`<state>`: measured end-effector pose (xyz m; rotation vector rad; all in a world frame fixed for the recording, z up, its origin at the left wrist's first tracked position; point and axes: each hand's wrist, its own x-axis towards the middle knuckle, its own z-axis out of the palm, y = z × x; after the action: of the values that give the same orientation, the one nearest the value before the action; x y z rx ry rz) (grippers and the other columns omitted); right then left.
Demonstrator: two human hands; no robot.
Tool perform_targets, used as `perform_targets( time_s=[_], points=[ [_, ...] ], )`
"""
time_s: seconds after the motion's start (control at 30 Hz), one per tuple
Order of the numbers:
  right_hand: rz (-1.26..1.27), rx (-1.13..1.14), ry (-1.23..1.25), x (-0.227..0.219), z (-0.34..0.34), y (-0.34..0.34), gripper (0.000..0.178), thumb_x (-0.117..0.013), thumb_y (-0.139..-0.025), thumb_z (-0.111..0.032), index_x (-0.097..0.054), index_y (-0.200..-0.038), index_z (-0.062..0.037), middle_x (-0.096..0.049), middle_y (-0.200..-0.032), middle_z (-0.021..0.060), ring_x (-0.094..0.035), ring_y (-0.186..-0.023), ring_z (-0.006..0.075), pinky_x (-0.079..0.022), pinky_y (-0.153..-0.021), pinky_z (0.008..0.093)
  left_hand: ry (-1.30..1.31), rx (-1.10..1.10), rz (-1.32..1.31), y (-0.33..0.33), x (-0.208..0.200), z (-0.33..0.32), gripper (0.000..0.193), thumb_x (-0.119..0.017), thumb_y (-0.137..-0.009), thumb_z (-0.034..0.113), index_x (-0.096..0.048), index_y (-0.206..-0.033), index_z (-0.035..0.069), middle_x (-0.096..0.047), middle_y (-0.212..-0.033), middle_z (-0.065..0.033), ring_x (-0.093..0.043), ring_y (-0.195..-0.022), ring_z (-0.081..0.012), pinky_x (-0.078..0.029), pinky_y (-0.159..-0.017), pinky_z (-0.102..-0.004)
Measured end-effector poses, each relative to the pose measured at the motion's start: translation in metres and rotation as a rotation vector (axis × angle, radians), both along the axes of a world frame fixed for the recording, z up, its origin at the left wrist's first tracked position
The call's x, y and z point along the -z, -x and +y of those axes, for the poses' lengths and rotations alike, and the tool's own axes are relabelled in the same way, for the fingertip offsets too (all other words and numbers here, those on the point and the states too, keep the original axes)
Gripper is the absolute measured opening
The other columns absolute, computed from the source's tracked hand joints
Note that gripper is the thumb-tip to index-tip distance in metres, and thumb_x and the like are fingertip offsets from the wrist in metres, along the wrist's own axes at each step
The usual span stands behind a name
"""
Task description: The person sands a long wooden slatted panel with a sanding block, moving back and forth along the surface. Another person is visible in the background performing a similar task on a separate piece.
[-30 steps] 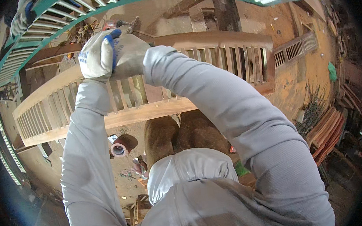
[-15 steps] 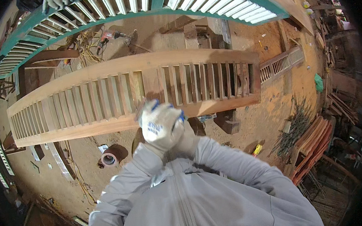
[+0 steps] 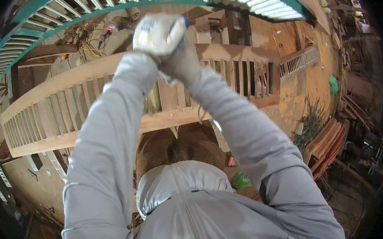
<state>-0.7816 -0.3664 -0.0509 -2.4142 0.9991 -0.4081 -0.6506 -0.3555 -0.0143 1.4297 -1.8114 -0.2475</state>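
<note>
A bare-wood louvred shutter panel [image 3: 67,136] lies across in front of me, with slats between its long rails. Both my arms stretch out over its middle. My left hand [image 3: 159,35], in a white glove with blue fingertips, is closed above the panel's far rail. Just below and against it is my right hand [image 3: 182,65], gloved too and smeared by motion, its fingers hidden. Whatever the hands hold between them is covered by the gloves. A thin curved cord-like thing [image 3: 201,114] hangs at the near rail beside my right forearm.
Beyond the panel stands a green-framed shutter with white slats [image 3: 245,0]. A red drill [image 3: 108,28] and yellow cords [image 3: 87,40] lie on the floor behind. At right are a smaller slatted panel [image 3: 301,61], a stack of reddish boards [image 3: 326,142] and a twig pile [image 3: 311,121].
Both my hands have moved together from the panel's near rail, close to my body, out to its far side. A gloved hand at the green shutter's top left has left the view.
</note>
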Motion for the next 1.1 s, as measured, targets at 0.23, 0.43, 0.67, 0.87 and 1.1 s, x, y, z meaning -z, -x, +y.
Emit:
perform_targets(
  time_s=[0.23, 0.43, 0.67, 0.87, 1.1],
  points=[
    [0.013, 0.171, -0.197, 0.012, 0.119, 0.057, 0.055, -0.08, -0.085, -0.032, -0.061, -0.132, -0.0105, -0.067, -0.129, 0.0152, -0.064, -0.121, 0.031, -0.052, -0.102, 0.0437, -0.029, 0.206, 0.041, 0.045, 0.026, 0.087, 0.023, -0.07, -0.081, 0.018, -0.074, -0.103, 0.01, -0.073, -0.093, -0.0129, -0.07, -0.087, -0.0355, -0.054, -0.081, -0.0513],
    [0.201, 0.006, -0.405, -0.017, 0.215, 0.109, 0.046, -0.078, -0.084, -0.029, -0.065, -0.125, -0.014, -0.069, -0.127, 0.008, -0.064, -0.121, 0.0265, -0.049, -0.103, 0.0418, -0.114, 0.245, 0.231, 0.079, 0.0, 0.179, 0.026, -0.07, -0.072, 0.025, -0.073, -0.092, 0.008, -0.071, -0.084, -0.0116, -0.07, -0.081, -0.0319, -0.053, -0.078, -0.0452],
    [-0.147, 0.105, -0.004, 0.005, 0.107, 0.022, 0.042, -0.076, -0.088, -0.037, -0.068, -0.123, -0.0154, -0.073, -0.113, 0.0113, -0.073, -0.099, 0.0302, -0.06, -0.08, 0.0411, 0.117, 0.2, 0.11, 0.009, 0.033, 0.078, 0.028, -0.065, -0.078, 0.026, -0.074, -0.098, 0.009, -0.073, -0.096, -0.0117, -0.07, -0.088, -0.0337, -0.054, -0.082, -0.0471],
    [-0.004, 0.061, 0.039, -0.008, 0.013, -0.042, 0.055, -0.071, -0.087, -0.056, -0.068, -0.127, -0.0175, -0.073, -0.123, 0.0125, -0.072, -0.107, 0.0311, -0.059, -0.087, 0.0448, 0.237, 0.031, 0.008, -0.041, 0.019, 0.005, 0.021, -0.061, -0.096, 0.022, -0.074, -0.103, 0.008, -0.074, -0.098, -0.0094, -0.07, -0.089, -0.034, -0.054, -0.082, -0.0454],
    [-0.205, 0.411, -0.396, 0.006, 0.173, 0.063, 0.05, -0.076, -0.089, -0.029, -0.059, -0.126, -0.0007, -0.069, -0.113, 0.016, -0.069, -0.099, 0.0314, -0.056, -0.083, 0.041, -0.07, 0.29, 0.166, 0.047, 0.022, 0.135, 0.035, -0.071, -0.075, 0.032, -0.074, -0.103, 0.011, -0.071, -0.097, -0.0132, -0.068, -0.09, -0.0364, -0.053, -0.085, -0.0503]
  ],
)
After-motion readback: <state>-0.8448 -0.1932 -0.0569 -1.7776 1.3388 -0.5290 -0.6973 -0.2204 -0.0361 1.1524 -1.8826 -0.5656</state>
